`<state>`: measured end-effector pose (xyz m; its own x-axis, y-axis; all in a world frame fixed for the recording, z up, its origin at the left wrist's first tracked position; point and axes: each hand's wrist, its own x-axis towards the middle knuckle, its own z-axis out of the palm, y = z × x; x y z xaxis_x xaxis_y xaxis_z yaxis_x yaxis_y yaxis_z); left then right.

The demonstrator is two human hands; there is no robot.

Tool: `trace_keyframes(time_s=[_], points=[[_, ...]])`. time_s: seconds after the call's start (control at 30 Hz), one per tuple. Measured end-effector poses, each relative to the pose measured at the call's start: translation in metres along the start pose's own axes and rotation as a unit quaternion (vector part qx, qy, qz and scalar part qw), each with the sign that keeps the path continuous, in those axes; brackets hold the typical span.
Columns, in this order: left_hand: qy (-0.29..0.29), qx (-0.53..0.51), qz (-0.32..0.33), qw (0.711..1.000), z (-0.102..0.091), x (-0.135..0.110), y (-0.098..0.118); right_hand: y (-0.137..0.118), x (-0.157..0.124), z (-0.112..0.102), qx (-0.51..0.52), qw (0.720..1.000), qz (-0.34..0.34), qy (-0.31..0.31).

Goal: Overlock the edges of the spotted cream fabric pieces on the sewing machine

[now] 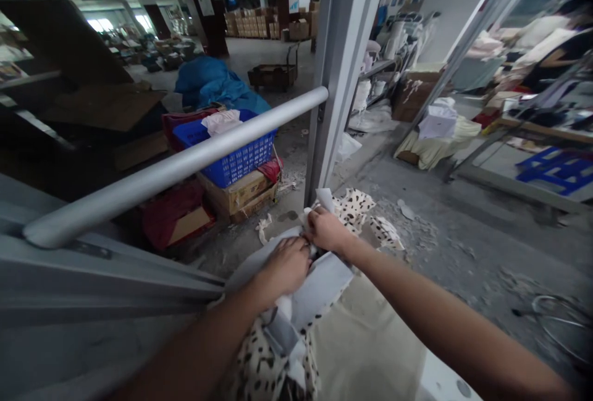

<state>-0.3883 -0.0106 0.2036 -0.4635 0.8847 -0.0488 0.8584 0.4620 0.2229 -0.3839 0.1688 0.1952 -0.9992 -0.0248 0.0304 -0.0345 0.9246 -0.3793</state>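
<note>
Since the spotted cloth (271,361) looks soft and light, with a smooth pale backing, it should handle floppily and is best taken at its bunched edge. Our left hand (286,266) and right hand (327,231) seem closed on that gathered edge, though the view hides the grip, and the cloth hangs down toward us, right of a silver metal rail (176,163).
</note>
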Motion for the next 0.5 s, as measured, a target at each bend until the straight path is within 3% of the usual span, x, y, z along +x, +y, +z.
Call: trace_keyframes(time_s=[0.27,0.5], points=[[-0.034,0.001,-0.003,0.999,-0.001,-0.009,-0.006,0.012,0.018,0.008,0.055,0.995,0.082,-0.020],[-0.060,-0.005,-0.118,0.991,-0.006,0.030,-0.009,0.049,0.044,-0.009,0.270,0.952,0.143,0.024]])
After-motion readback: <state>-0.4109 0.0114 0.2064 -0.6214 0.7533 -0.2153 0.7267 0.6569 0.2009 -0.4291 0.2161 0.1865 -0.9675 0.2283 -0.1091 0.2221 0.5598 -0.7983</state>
